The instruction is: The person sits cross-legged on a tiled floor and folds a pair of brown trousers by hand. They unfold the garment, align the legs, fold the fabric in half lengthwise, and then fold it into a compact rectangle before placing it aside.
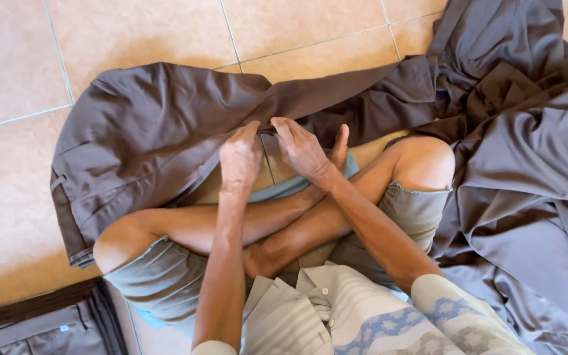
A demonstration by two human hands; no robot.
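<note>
Brown trousers point(146, 125), edge pinched by both hands point(272, 152)

You had bright, warm daylight; the tiled floor point(133, 26) glowed palest toward twelve o'clock. Soft shadows pooled under the dark cloth point(146, 125) around seven o'clock. Focus stayed sharp, edges slightly stretched.

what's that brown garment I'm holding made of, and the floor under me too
The brown garment, pinched by the left hand and right hand, looks like a smooth woven fabric, perhaps a polyester blend: soft folds, faint sheen, stitched hems. The floor looks like glazed ceramic tile: beige squares, pale grout lines, slight gloss.
</note>
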